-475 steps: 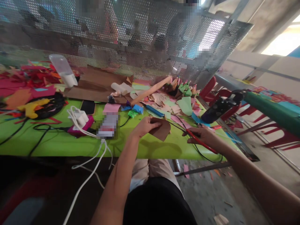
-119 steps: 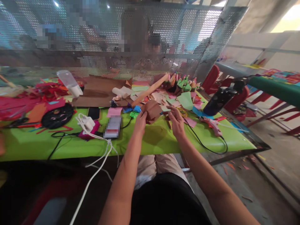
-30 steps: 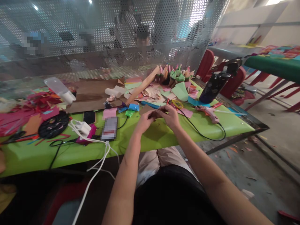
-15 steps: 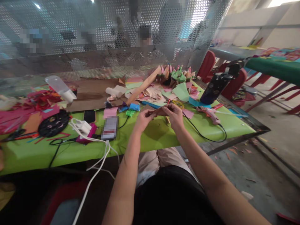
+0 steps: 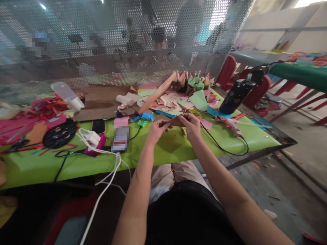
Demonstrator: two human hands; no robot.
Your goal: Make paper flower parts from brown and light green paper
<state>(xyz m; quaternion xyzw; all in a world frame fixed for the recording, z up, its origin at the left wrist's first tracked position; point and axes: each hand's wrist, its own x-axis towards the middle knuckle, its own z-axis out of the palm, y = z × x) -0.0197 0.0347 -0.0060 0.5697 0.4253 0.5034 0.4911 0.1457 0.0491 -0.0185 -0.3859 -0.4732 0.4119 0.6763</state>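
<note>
Between my two hands is a small piece of brown paper (image 5: 175,121), held above the front of the green-covered table (image 5: 163,153). My left hand (image 5: 157,130) pinches its left end, thumb against fingers. At the other end my right hand (image 5: 191,125) grips it the same way, with the fingertips near the upper edge. Part of the paper is hidden behind the fingers. Just beyond the hands lie a blue strip (image 5: 165,113) and small blue and green packets (image 5: 146,117). A pink hot glue gun (image 5: 231,124) rests to the right of my right hand.
Paper scraps (image 5: 170,102) and bundled paper flowers (image 5: 195,81) lie at the back. A dark bottle (image 5: 236,97) stands at the right. A phone (image 5: 120,139), a pink power strip (image 5: 95,146), white cables (image 5: 103,194) and a black round tray (image 5: 60,133) are on the left.
The view has shifted very slightly. Both hands keep their hold on the brown paper, which looks tilted a little differently between the fingers.
</note>
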